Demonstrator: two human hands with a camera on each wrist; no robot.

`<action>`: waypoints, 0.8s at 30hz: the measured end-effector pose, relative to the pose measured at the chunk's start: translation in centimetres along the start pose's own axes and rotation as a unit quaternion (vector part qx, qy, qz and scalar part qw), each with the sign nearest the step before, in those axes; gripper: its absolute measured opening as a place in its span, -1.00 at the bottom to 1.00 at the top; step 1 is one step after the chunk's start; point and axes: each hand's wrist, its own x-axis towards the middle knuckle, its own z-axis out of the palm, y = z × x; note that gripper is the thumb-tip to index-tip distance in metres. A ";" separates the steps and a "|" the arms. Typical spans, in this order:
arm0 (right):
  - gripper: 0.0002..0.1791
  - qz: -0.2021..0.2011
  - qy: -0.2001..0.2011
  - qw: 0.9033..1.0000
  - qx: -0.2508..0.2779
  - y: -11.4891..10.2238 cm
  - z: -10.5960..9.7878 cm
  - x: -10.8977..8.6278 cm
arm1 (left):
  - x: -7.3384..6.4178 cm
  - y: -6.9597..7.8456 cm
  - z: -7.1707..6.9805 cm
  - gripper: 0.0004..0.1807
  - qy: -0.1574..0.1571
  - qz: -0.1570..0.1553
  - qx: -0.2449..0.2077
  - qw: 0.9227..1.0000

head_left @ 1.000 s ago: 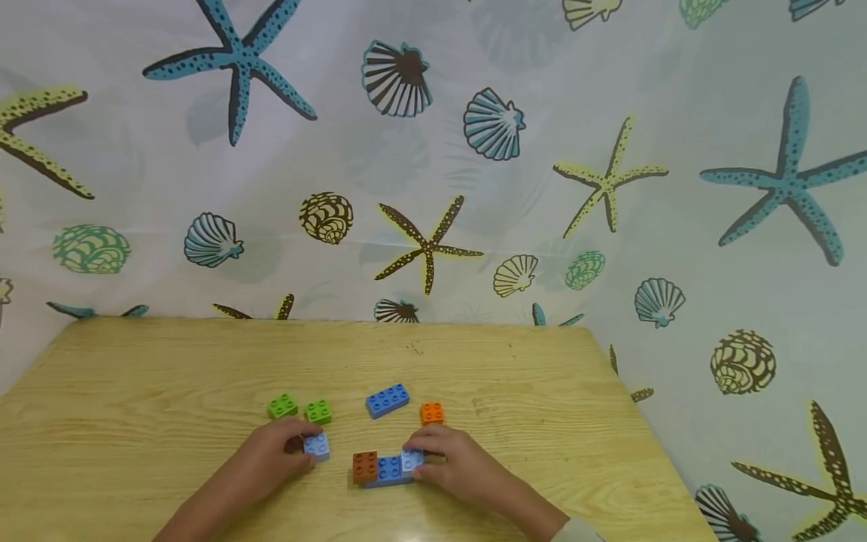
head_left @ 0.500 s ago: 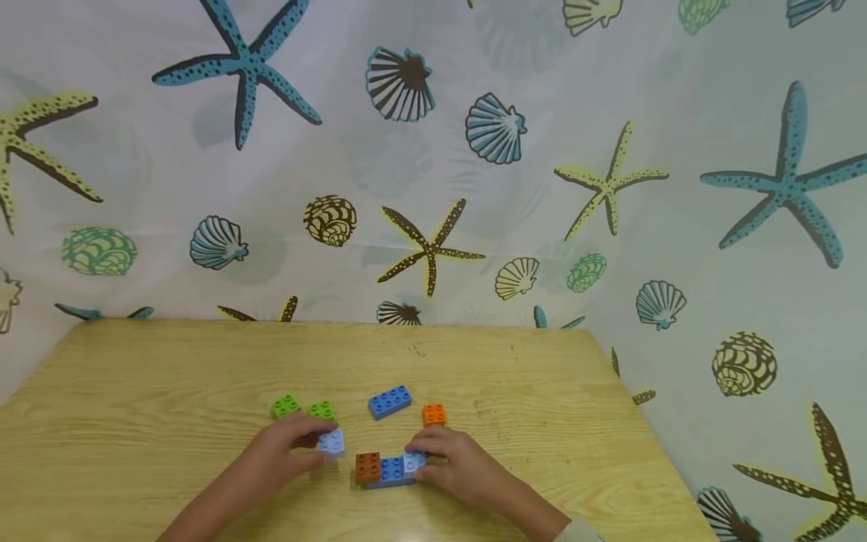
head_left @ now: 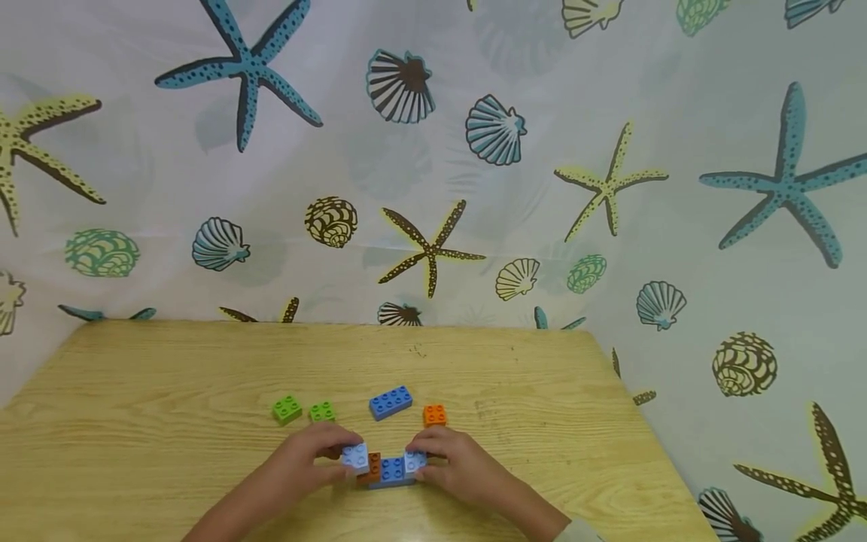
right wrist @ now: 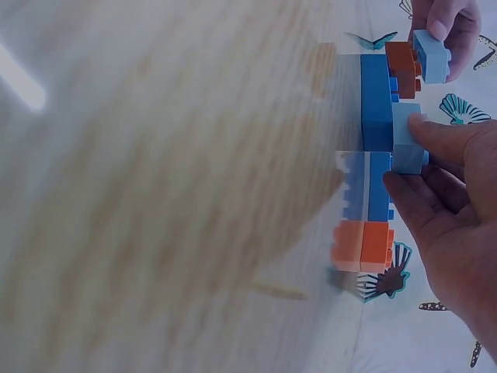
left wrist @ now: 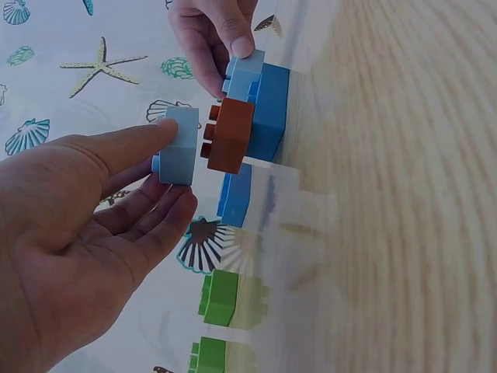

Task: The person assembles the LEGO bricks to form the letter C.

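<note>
- Pale-blue two-by-two brick [head_left: 355, 458], its four round studs facing up: my left hand [head_left: 308, 461] pinches it between thumb and fingertips, just above the reddish-brown brick [head_left: 374, 468], a thin gap showing in the left wrist view.
- I'd shift it rightward until it squares over the brown studs, then press straight down.
- The brown brick overhangs the left end of the blue two-by-four base brick [head_left: 391, 470], so I judge off-centre pressure could tip it.
- My right hand [head_left: 457, 461] has thumb and fingers clamped on the other pale-blue brick [head_left: 415, 461]; I'd brace firmly there.

Toy bricks [head_left: 390, 403] on wood-grained table [head_left: 528, 406]
</note>
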 end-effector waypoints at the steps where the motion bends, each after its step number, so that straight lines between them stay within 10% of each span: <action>1: -0.62 0.000 0.000 1.000 0.001 0.0 0.0 0.0 | 0.0 0.0 0.1 -0.60 -0.003 0.007 0.000 1.000; 24: -0.65 -0.010 0.003 1.000 0.008 0.0 0.0 0.1 | 0.9 0.9 1.1 -0.63 -0.012 -0.018 0.023 1.000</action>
